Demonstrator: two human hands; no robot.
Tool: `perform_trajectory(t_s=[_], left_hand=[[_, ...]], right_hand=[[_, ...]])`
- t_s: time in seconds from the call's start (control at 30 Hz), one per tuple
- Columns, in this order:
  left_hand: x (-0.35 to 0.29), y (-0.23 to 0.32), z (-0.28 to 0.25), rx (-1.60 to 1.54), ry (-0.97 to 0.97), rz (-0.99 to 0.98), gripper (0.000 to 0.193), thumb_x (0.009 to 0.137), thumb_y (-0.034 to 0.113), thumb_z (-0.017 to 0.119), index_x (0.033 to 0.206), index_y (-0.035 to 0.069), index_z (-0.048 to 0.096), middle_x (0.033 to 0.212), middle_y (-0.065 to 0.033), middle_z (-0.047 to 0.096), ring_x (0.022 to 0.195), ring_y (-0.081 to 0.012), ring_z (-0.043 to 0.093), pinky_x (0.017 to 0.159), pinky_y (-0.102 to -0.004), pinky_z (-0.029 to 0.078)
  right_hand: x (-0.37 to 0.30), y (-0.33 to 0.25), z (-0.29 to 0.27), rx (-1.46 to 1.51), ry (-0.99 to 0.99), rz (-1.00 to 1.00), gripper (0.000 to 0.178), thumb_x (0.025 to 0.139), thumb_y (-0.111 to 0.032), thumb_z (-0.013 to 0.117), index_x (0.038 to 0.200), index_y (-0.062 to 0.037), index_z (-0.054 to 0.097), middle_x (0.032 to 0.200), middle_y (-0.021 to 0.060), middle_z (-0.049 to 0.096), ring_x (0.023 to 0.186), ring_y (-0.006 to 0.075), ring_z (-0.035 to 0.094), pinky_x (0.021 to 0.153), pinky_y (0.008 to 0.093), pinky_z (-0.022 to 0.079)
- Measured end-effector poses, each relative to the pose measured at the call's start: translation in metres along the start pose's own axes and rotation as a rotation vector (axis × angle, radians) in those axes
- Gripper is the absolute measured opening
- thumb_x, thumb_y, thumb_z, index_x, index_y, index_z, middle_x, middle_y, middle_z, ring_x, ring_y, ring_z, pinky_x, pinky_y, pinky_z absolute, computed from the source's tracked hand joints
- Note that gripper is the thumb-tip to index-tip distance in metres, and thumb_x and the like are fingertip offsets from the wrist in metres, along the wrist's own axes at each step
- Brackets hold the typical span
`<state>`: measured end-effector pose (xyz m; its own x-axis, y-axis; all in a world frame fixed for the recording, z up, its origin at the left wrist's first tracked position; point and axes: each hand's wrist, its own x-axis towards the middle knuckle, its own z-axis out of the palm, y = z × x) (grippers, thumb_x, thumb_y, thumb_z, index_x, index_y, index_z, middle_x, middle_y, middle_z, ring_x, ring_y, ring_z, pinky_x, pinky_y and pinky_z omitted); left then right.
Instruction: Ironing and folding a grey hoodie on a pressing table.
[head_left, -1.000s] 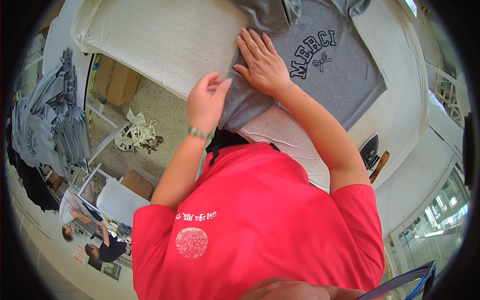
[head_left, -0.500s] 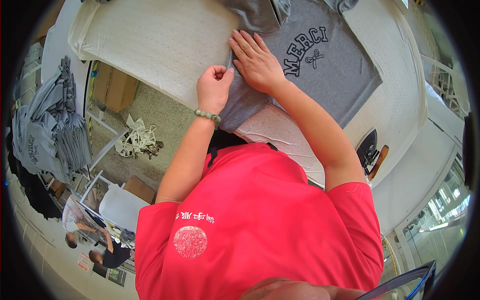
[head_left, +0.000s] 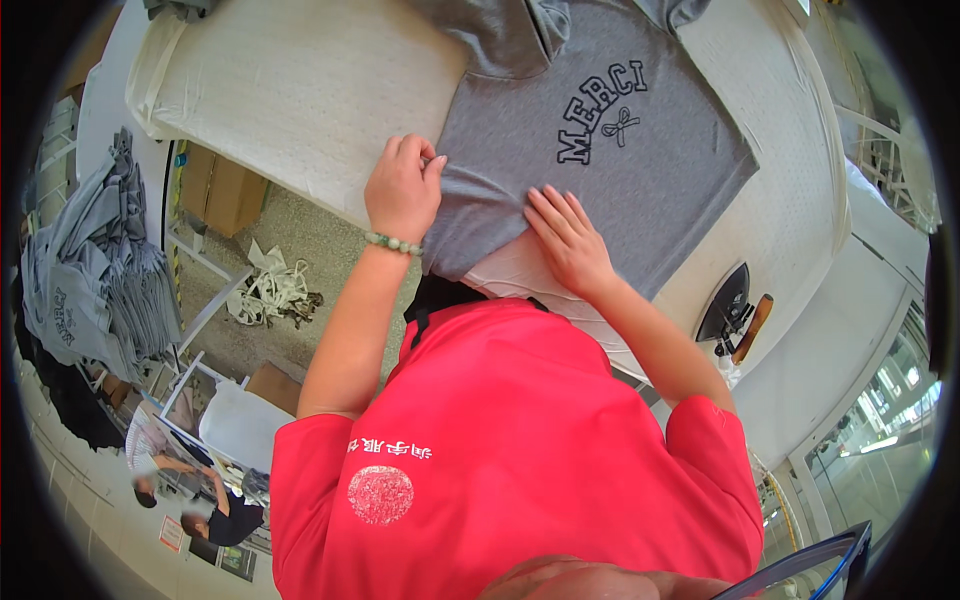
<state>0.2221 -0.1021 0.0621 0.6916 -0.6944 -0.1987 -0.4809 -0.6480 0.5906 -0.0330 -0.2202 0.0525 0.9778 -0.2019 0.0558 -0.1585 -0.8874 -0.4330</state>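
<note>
A grey sweatshirt point(head_left: 665, 190), with dark outlined lettering and a bow motif, is spread over the pale padded table point(head_left: 300, 90). My left hand point(head_left: 403, 188) is closed in a pinch on the garment's left edge, where folds run from the fingertips. Low on the sweatshirt, near its edge closest to me, my right hand point(head_left: 573, 243) rests with fingers stretched out on the cloth. A sleeve point(head_left: 505, 40) lies bunched at the far side of the garment. My left wrist wears a green bead bracelet point(head_left: 394, 243).
An iron point(head_left: 727, 305) with a wooden handle stands on the table's right part. Grey garments point(head_left: 100, 260) hang in a thick pile at the left. Below the table are a cardboard box point(head_left: 225, 190) and white cloth strips point(head_left: 270, 287). Two people point(head_left: 230, 515) work farther off.
My right hand has moved from the sweatshirt's left edge toward me and rightward, onto its lower part. My left hand has shifted slightly left, drawing the edge.
</note>
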Motion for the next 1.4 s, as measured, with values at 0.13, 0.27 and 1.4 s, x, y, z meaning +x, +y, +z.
perform_trajectory(t_s=[0.13, 0.27, 1.4], left_hand=[[0.001, 0.009, -0.004, 0.151, 0.054, 0.284, 0.013, 0.089, 0.011, 0.072, 0.1, 0.009, 0.066, 0.105, -0.0092, 0.065, 0.095, -0.0297, 0.066, 0.077, -0.0398, 0.053], [0.035, 0.051, -0.007, 0.2, 0.128, 0.586, 0.017, 0.089, 0.005, 0.069, 0.106, 0.007, 0.067, 0.109, -0.0112, 0.064, 0.101, -0.032, 0.065, 0.084, -0.0404, 0.053], [0.251, 0.133, 0.022, 0.155, -0.303, 0.444, 0.015, 0.086, 0.014, 0.069, 0.094, 0.005, 0.06, 0.095, -0.0156, 0.07, 0.089, -0.0361, 0.069, 0.073, -0.0468, 0.053]], right_hand=[[-0.017, 0.005, -0.018, 0.063, 0.035, 0.126, 0.042, 0.091, -0.011, 0.069, 0.132, -0.0039, 0.065, 0.147, 0.0134, 0.058, 0.14, 0.0321, 0.053, 0.117, 0.0482, 0.042], [0.021, 0.034, -0.053, 0.252, 0.067, 0.144, 0.029, 0.093, -0.012, 0.069, 0.121, -0.0055, 0.07, 0.13, 0.013, 0.069, 0.123, 0.0323, 0.065, 0.104, 0.0455, 0.052], [0.287, 0.268, -0.153, -0.217, -0.333, 0.247, 0.014, 0.097, -0.016, 0.06, 0.105, -0.0056, 0.062, 0.111, 0.0144, 0.067, 0.107, 0.0375, 0.066, 0.087, 0.0483, 0.054]])
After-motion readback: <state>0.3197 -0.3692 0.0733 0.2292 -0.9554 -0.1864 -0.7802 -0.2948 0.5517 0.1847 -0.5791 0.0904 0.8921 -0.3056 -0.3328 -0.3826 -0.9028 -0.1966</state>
